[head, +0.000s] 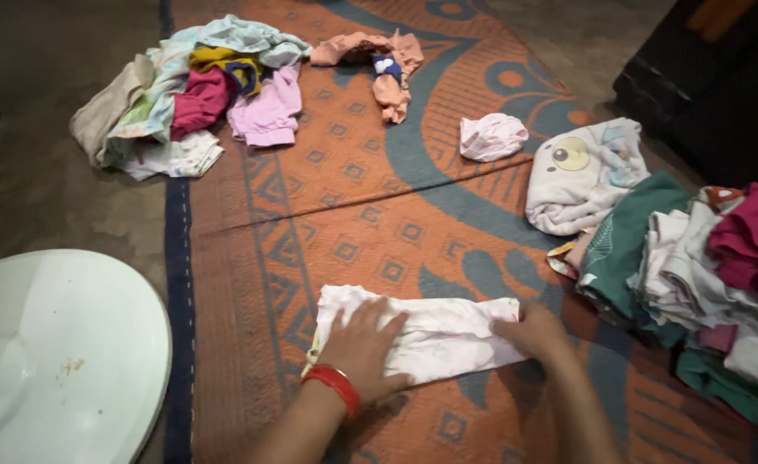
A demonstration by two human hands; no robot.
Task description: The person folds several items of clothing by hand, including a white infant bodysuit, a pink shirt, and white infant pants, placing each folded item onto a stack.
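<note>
White basin (61, 344): round and plastic, at 8 o'clock, cut off by the left and bottom edges; it sits on the bare grey floor (44, 189).
Mixed heap (190, 90): unfolded clothes at 11 o'clock in cream, pale blue, yellow, magenta and pink, lying half on the floor, half on the mat.
Mat (353, 198): orange woven mat with grey-blue curves and small square motifs; its dark blue border runs top to bottom just right of the basin. A fold line crosses it at mid-height.
Peach garment (379, 64): crumpled at 12 o'clock, with a small blue and white patch on it.
Open room: bare mat lies between the heaps and the folded cloth, widest at the centre.
White cloth (422, 331): folded into a long strip at 6 o'clock, flat on the mat, faint pink marks on it.
Left hand (363, 348): palm down, fingers spread, pressing the strip's left half; a red bangle (334, 385) is on the wrist.
Right hand (533, 331): at the strip's right end, fingers closed on its edge.
Small pink piece (492, 136): bunched alone at 1 o'clock.
Printed white garment (581, 176): rumpled at 2 o'clock, bearing a yellow cartoon face.
Right pile (697, 275): stacked clothes at 3 to 4 o'clock in green, white and magenta, well apart from the hands.
Dark object (714, 77): black bulk at the top right corner; kind cannot be told.
</note>
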